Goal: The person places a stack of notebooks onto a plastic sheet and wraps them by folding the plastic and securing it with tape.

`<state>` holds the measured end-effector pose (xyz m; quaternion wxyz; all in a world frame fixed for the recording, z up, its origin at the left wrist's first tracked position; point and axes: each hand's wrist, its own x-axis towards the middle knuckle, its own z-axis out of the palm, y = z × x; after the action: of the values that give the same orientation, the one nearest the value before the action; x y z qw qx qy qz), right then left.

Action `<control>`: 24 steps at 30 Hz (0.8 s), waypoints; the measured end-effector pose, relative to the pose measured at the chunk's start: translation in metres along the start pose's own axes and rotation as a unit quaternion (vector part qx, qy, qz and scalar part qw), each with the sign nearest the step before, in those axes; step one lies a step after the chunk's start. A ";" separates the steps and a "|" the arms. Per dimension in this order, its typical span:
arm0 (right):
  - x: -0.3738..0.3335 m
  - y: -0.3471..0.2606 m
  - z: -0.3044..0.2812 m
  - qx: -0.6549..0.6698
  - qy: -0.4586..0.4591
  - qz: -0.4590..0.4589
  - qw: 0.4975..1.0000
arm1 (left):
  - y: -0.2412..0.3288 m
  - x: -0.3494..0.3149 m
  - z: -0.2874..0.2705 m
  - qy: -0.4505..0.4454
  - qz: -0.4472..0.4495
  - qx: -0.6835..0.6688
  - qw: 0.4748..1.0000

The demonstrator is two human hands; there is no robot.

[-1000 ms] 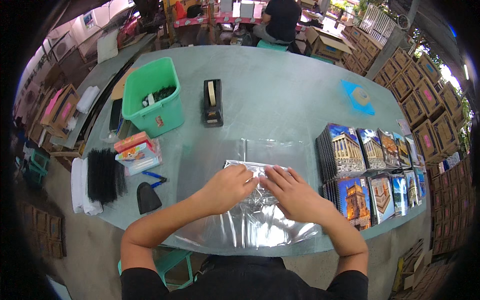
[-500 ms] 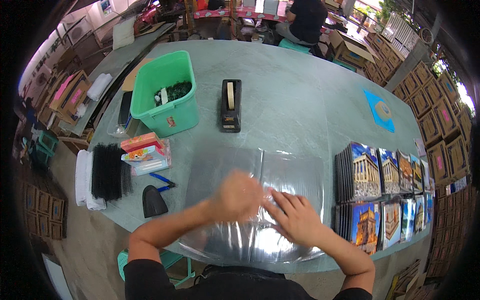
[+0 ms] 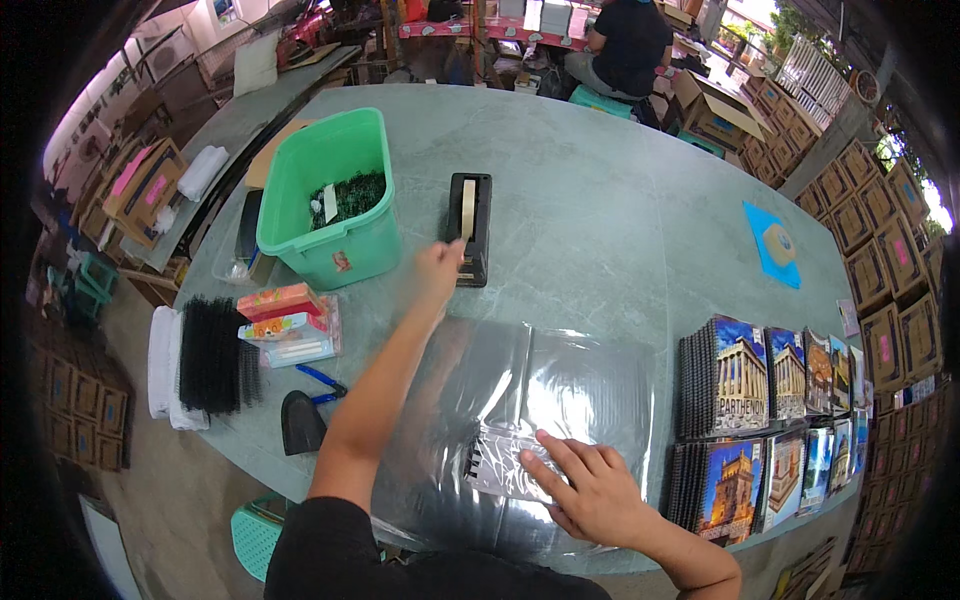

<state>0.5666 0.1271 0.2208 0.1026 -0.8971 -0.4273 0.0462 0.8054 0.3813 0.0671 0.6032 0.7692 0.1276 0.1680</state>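
My left hand (image 3: 437, 272) reaches to the black tape dispenser (image 3: 481, 262), its fingers closed in a pinch at the near end of the pale tape (image 3: 468, 208). Slight blur makes the fingertips hard to see. My right hand (image 3: 598, 490) lies with fingers spread on a small spiral-bound notebook (image 3: 503, 462) with a greyish, shiny surface. The notebook's black coil points left; its right part is hidden under my hand. Beneath it spreads a clear, glossy plastic sheet (image 3: 590, 375), creased and reflecting light.
A green bin (image 3: 345, 262) with black coils stands back left. Black spiral coils (image 3: 208, 355), small boxes (image 3: 283, 302) and blue-handled pliers (image 3: 322, 380) lie at left. Stacked picture-cover notebooks (image 3: 735, 490) fill the right edge. A tape roll (image 3: 779, 243) rests on blue paper. A person (image 3: 630, 50) sits beyond.
My left hand has moved from the plastic sheet up to the tape dispenser. The small notebook now shows beside my right hand, which still rests on the sheet. The whole view has shifted slightly.
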 end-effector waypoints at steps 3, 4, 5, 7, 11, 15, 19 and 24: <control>0.001 -0.004 -0.003 -0.002 -0.005 0.003 1.000 | -0.013 -0.018 -0.011 -0.083 -0.176 -0.063 0.979; 0.002 -0.006 -0.006 -0.003 -0.011 0.003 1.000 | -0.018 -0.019 -0.017 -0.089 -0.192 -0.037 0.977; 0.001 -0.008 -0.007 -0.008 -0.013 0.002 1.000 | -0.022 -0.011 -0.026 -0.095 -0.095 0.132 0.982; 0.002 -0.011 -0.007 -0.021 -0.005 -0.005 1.000 | -0.025 0.011 -0.052 -0.098 0.100 0.452 0.881; -0.001 -0.006 0.000 -0.022 0.018 0.005 1.000 | 0.088 -0.086 -0.093 -0.047 0.056 0.060 0.996; -0.003 -0.002 0.006 0.000 0.027 -0.006 1.000 | 0.104 -0.255 -0.117 -0.185 0.009 -0.271 0.944; -0.004 -0.002 0.004 -0.013 0.041 -0.019 0.999 | 0.094 -0.327 -0.076 -0.238 -0.106 -0.171 0.950; -0.005 -0.002 0.009 -0.024 0.069 -0.034 0.997 | 0.085 -0.320 -0.046 -0.094 0.024 -0.037 0.995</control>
<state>0.5603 0.1259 0.2128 0.1118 -0.8852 -0.4506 -0.0294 0.4947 0.2736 0.1261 0.6365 0.7615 0.0459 0.1137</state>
